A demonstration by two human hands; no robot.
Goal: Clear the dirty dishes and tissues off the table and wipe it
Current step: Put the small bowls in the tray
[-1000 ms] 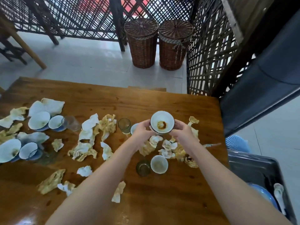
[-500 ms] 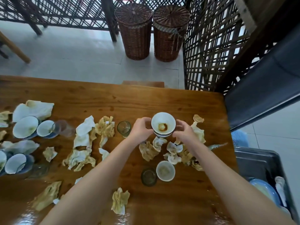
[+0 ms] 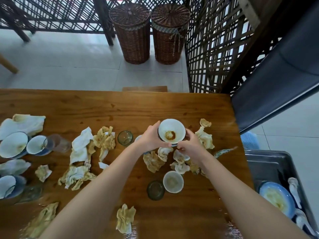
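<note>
Both my hands hold a white bowl (image 3: 171,132) with a brown sauce stain, stacked on other dishes, above the wooden table (image 3: 110,109). My left hand (image 3: 152,138) grips its left side and my right hand (image 3: 190,144) grips its right side. Stained crumpled tissues (image 3: 103,140) lie scattered across the table. A small white bowl (image 3: 173,181) and a dark glass (image 3: 155,189) stand nearer to me. A clear glass (image 3: 125,137) stands left of my left hand. More bowls (image 3: 14,144) sit at the far left.
A metal tub (image 3: 269,165) at the right holds a blue plate (image 3: 276,199) and white spoons. Two wicker baskets (image 3: 133,31) stand on the tiled floor beyond the table, beside a lattice screen. A fallen glass (image 3: 57,144) lies by the left bowls.
My hands keep their grip on the stained bowl stack and it tilts a little toward me. The view has shifted slightly down and right.
</note>
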